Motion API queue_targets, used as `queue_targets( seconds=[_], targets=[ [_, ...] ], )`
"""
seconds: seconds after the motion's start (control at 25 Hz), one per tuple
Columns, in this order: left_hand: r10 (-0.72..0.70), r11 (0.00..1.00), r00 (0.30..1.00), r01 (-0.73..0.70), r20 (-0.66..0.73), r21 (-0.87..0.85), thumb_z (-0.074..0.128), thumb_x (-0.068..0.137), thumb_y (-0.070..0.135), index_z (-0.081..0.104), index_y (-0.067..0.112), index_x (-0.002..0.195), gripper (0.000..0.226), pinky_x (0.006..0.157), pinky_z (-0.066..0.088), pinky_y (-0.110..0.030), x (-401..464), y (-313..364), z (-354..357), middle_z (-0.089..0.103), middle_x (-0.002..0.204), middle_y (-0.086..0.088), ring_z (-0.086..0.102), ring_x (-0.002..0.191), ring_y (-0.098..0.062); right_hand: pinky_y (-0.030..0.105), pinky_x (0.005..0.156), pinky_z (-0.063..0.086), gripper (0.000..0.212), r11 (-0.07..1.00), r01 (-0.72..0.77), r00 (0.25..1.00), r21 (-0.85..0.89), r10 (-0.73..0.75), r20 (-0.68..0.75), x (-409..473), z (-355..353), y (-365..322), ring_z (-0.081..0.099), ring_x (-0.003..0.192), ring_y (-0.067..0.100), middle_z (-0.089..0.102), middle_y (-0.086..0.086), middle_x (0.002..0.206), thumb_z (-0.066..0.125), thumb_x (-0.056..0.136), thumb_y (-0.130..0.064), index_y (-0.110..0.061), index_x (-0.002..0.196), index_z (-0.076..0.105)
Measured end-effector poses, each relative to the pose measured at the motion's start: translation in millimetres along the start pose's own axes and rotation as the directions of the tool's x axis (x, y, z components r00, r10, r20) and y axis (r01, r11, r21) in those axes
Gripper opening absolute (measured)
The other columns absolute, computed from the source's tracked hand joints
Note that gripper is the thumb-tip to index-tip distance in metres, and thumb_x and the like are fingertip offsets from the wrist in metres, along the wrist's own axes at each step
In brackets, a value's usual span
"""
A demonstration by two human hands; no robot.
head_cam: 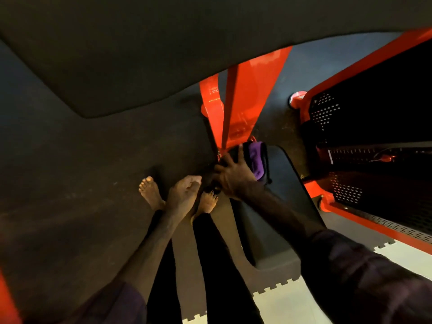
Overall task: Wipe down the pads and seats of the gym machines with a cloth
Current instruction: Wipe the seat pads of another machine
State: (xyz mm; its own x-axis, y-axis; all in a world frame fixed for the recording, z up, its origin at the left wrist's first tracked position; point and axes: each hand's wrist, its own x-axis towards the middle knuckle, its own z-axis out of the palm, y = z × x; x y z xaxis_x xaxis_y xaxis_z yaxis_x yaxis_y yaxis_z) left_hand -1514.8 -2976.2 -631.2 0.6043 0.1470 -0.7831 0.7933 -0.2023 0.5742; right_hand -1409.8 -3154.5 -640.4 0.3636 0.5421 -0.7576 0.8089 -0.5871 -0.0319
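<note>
A purple cloth (256, 160) lies bunched on the narrow front end of a dark seat pad (282, 202). My right hand (233, 176) presses down on the cloth with its fingers spread, covering the cloth's left part. My left hand (184, 192) hangs just left of it over the floor, fingers loosely curled, holding nothing. A large dark back pad (163, 54) fills the top of the view, close to the camera.
The red machine frame (236, 108) rises just behind the seat. A red weight-stack housing with black perforated panels (364, 141) stands to the right. My bare feet (149, 192) stand on the dark rubber floor (70, 183). Pale interlocking tiles (287, 302) lie at the bottom.
</note>
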Motion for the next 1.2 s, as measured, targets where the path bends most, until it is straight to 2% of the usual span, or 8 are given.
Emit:
queue_targets(
  seconds=[0.2, 0.4, 0.48, 0.6, 0.68, 0.84, 1.0, 1.2],
  targets=[
    [0.088, 0.994, 0.996, -0.089, 0.024, 0.064, 0.054, 0.109, 0.026, 0.069, 0.019, 0.134, 0.03, 0.107, 0.048, -0.028, -25, 18, -23, 0.069, 0.132, 0.007, 0.063, 0.122, -0.007, 0.084, 0.116, -0.003, 0.047, 0.98, 0.174, 0.984, -0.101, -0.176, -0.015, -19, 0, -1, 0.016, 0.161, 0.034, 0.054, -0.004, 0.156, 0.046, 0.106, -0.046, -0.029, 0.147, 0.06],
    [0.182, 0.976, 0.983, -0.18, 0.002, 0.122, 0.06, 0.106, 0.03, 0.069, 0.026, 0.134, 0.029, 0.105, 0.053, -0.027, -63, 51, -68, 0.071, 0.129, 0.013, 0.066, 0.118, 0.0, 0.073, 0.12, -0.008, 0.044, 0.957, 0.081, 0.995, 0.278, -0.061, -0.078, -63, 0, -25, 0.026, 0.159, 0.022, 0.058, -0.001, 0.153, 0.052, 0.106, -0.042, -0.021, 0.142, 0.063],
    [0.217, 0.966, 0.975, -0.208, -0.043, 0.154, 0.062, 0.105, 0.032, 0.07, 0.03, 0.132, 0.028, 0.103, 0.053, -0.023, -81, 73, -98, 0.071, 0.126, 0.019, 0.065, 0.115, 0.006, 0.067, 0.124, 0.004, 0.043, 0.755, -0.031, 0.977, 0.655, 0.162, -0.141, -95, -25, -18, 0.029, 0.157, 0.018, 0.053, -0.005, 0.156, 0.053, 0.107, -0.04, -0.029, 0.148, 0.057],
    [0.288, 0.952, 0.938, -0.257, -0.195, 0.167, 0.065, 0.104, 0.026, 0.071, 0.024, 0.131, 0.027, 0.097, 0.051, -0.016, -96, 107, -147, 0.071, 0.122, 0.015, 0.066, 0.109, 0.006, 0.047, 0.118, 0.037, 0.038, 0.152, 0.152, 0.743, 0.977, 0.634, -0.214, -143, -73, 0, 0.055, 0.138, 0.016, 0.067, -0.003, 0.139, 0.056, 0.106, -0.038, -0.027, 0.142, 0.063],
    [0.312, 0.946, 0.886, -0.259, -0.343, 0.193, 0.066, 0.103, 0.022, 0.072, 0.015, 0.127, 0.026, 0.086, 0.046, -0.017, -104, 139, -178, 0.071, 0.115, 0.006, 0.065, 0.105, -0.007, 0.034, 0.107, 0.046, 0.029, -0.043, 0.377, 0.569, 0.925, 0.799, -0.195, -169, -118, 3, 0.063, 0.123, 0.009, 0.072, -0.005, 0.126, 0.055, 0.107, -0.033, -0.024, 0.133, 0.066],
    [0.469, 0.883, 0.711, -0.4, -0.525, 0.246, 0.061, 0.098, 0.004, 0.068, 0.008, 0.125, 0.028, 0.092, 0.047, -0.03, -101, 187, -240, 0.072, 0.118, -0.008, 0.067, 0.111, -0.027, 0.021, 0.1, 0.049, 0.025, -0.176, 0.666, 0.346, 0.725, 0.934, -0.09, -193, -215, -15, 0.066, 0.115, 0.002, 0.074, -0.009, 0.121, 0.049, 0.113, -0.023, -0.027, 0.129, 0.067],
    [0.624, 0.729, 0.534, -0.661, -0.571, 0.179, 0.056, 0.101, 0.001, 0.068, 0.01, 0.123, 0.027, 0.096, 0.053, -0.028, -99, 241, -285, 0.068, 0.121, -0.009, 0.067, 0.111, -0.021, 0.036, 0.106, 0.054, 0.029, -0.266, 0.826, 0.195, 0.496, 0.962, 0.19, -190, -275, -62, 0.067, 0.121, 0.007, 0.074, -0.006, 0.128, 0.05, 0.112, -0.031, -0.027, 0.136, 0.065],
    [0.959, 0.267, 0.284, -0.908, 0.007, 0.323, 0.057, 0.102, 0.004, 0.071, 0.007, 0.122, 0.024, 0.103, 0.049, -0.03, -95, 307, -313, 0.067, 0.122, -0.003, 0.065, 0.117, -0.018, 0.044, 0.129, 0.026, 0.055, -0.007, 0.813, -0.026, 0.583, 0.999, 0.047, -137, -345, -131, 0.036, 0.155, 0.014, 0.045, 0.001, 0.165, 0.048, 0.111, -0.042, -0.015, 0.159, 0.044]
  ],
)
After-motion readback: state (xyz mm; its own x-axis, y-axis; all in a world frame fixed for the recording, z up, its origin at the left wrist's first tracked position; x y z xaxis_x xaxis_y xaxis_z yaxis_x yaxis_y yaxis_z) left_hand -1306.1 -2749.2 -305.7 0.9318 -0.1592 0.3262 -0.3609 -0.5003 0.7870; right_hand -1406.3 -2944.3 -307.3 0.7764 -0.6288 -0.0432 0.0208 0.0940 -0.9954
